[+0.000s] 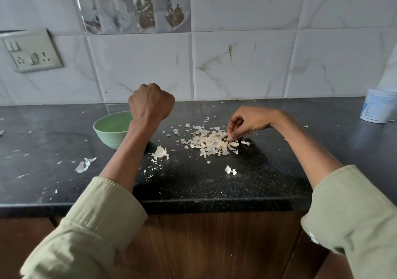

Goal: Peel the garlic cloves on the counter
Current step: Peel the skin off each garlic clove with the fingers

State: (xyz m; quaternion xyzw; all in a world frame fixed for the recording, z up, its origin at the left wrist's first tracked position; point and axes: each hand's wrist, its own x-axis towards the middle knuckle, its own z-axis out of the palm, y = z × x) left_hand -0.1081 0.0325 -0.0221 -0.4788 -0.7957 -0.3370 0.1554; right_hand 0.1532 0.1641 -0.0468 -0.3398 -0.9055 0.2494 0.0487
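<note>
While your right hand (247, 121) digs into the far right edge of the garlic pile (211, 141), watch the mix: cloves and loose skins lie tangled together right under your fingertips (230, 137), same pale colour, so you could easily pinch a scrap of peel instead of a clove. Thumb and forefinger are curled down and nearly closed at the pile; whether they already grip a clove you can't tell from this view, too small and too cluttered.

Your left hand (151, 105) is up in a tight fist above the counter (193, 184), well left of the pile and just over the near rim of the green bowl (111, 128). Fingers are curled away from the camera, so anything inside the fist is hidden. If it holds a peeled clove, a careless drop could miss the bowl. If you swing that forearm down, it could knock the bowl, which sits touching or right behind your wrist line.

Risks, as a judgement:
- Raking with the right fingers scatters skins further; flakes already lie left of your left arm and nearer you.
- Small cloves buried under skins beside your fingertips may get skipped.
- Papery skins are light and may stick to your fingers, slowing each pick.

White tub (378, 105) stands far right of your right hand, out of play.
</note>
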